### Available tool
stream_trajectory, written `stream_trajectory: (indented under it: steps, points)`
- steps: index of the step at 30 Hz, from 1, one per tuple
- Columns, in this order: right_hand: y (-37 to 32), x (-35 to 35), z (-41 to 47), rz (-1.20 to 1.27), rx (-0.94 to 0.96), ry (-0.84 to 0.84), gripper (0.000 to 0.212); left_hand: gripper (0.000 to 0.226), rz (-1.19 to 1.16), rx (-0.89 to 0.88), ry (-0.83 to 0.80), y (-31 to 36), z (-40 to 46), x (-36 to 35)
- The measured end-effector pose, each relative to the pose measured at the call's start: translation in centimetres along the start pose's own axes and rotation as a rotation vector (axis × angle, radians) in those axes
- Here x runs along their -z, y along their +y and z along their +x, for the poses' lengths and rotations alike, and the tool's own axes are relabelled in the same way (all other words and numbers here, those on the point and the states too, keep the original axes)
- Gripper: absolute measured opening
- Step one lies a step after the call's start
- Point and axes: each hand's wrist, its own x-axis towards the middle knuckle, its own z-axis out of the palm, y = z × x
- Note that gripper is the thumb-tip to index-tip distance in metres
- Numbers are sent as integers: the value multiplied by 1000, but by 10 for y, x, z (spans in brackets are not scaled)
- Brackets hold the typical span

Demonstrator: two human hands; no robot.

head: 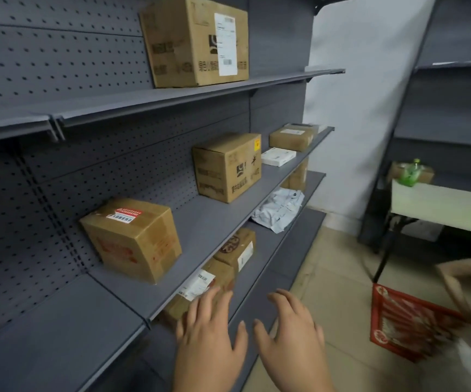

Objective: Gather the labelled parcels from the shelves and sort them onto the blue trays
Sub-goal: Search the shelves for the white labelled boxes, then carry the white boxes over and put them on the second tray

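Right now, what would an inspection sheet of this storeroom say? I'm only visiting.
Surface: grey metal shelves with pegboard backing, several tiers.
Job's things: large labelled box on the top shelf; on the middle shelf a box with red stickers, a printed box, a flat white packet and a small box; below, a grey mailer bag and two labelled boxes. No blue trays in view.
Clutter: red bag on the floor; green bottle on a pale table.
Grippers: left hand and right hand both open, holding nothing.
Cables: nothing seen.
Surroundings: white wall, tiled floor, a second person's arm at right.
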Motion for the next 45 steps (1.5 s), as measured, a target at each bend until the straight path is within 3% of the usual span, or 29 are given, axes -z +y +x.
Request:
stream_trajectory:
  steps: [14, 24, 33, 45]
  points:
    - [29, 17, 50, -81, -274, 191, 54, 56, -95, -270, -134, 32, 92, -37]
    - [96, 49, 63, -112, -431, 290, 55, 59, -140, -455, -250, 106, 114, -88]
    - [160, 109, 107, -127, -450, 347, 54, 61, -159, -495, -220, 194, 148, -118]
    - [211, 132, 195, -95, -474, 348, 51, 60, -150, -520, -245, 250, 220, -175]
